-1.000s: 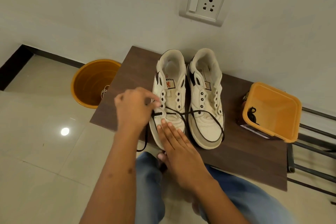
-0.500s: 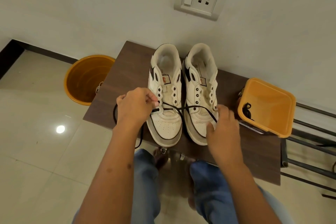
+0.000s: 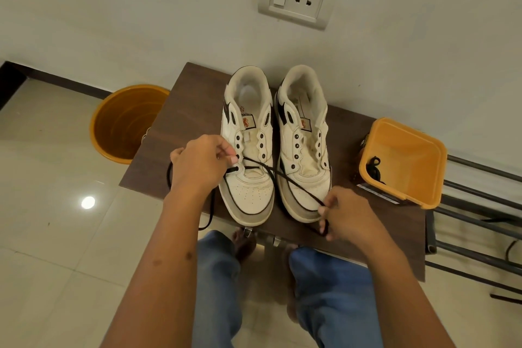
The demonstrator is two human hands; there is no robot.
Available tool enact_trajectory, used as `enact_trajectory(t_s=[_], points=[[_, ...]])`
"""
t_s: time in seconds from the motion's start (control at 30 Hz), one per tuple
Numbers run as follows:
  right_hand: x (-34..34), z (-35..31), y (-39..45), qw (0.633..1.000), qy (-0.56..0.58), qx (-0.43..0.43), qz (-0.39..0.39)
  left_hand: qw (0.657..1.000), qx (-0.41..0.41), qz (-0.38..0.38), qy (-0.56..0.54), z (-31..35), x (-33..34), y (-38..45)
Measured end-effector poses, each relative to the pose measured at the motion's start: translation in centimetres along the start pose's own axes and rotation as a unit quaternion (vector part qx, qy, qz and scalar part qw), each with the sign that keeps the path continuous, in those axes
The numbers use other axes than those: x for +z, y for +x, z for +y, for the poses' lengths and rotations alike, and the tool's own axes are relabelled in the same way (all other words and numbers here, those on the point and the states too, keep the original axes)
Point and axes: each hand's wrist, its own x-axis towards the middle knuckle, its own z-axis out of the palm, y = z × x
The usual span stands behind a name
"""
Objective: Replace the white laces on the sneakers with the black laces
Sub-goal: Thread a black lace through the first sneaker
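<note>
Two white sneakers stand side by side on a small brown table (image 3: 186,110), toes toward me. A black lace (image 3: 285,176) runs through the lowest eyelets of the left sneaker (image 3: 248,150) and crosses over the toe of the right sneaker (image 3: 303,150), which has no lace. My left hand (image 3: 200,164) pinches the lace at the left sneaker's lower left eyelet; a loop of it hangs off the table edge. My right hand (image 3: 344,212) grips the lace's other end in front of the right sneaker's toe.
An orange square tub (image 3: 406,161) at the table's right end holds another black lace (image 3: 374,168). An orange round bucket (image 3: 124,121) stands on the floor to the left. A dark metal rack (image 3: 480,223) is at the right. My knees are below the table edge.
My right hand left the left sneaker's toe, moved right, and took hold of the lace's free end by the right sneaker's toe. My left hand stayed at the eyelet.
</note>
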Motion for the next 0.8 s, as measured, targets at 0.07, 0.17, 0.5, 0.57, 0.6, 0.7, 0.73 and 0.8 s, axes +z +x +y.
enact_trajectory(t_s=[0.07,0.17,0.5,0.57,0.6,0.7,0.73,0.8], points=[[-0.2,-0.8,-1.0,0.993,0.067,0.021,-0.096,1.000,-0.002,-0.003,0.000,0.0,0.0,0.1],[-0.4,-2.4,-2.0,0.933,0.285,-0.068,-0.209,1.000,-0.005,-0.004,0.000,0.0,0.0,0.1],[4.0,-0.8,0.3,0.942,-0.163,-0.276,0.098,1.000,0.000,-0.007,0.024,0.1,0.0,0.0],[4.7,-0.8,0.4,0.942,-0.197,-0.249,0.107,0.999,0.007,-0.012,0.033,0.1,0.0,0.1],[4.8,-0.8,0.4,0.944,-0.193,-0.234,0.127,0.999,0.011,-0.012,0.030,0.0,0.0,0.1],[5.0,-1.8,-0.2,0.938,-0.170,-0.217,0.208,1.000,0.016,0.005,0.004,-0.2,0.0,0.3],[5.3,-2.0,-0.4,0.932,-0.157,-0.229,0.232,1.000,0.016,0.011,-0.005,-0.2,0.0,0.2],[5.9,-2.1,-1.0,0.926,-0.119,-0.281,0.222,1.000,0.011,0.025,-0.016,-0.2,0.0,0.2]])
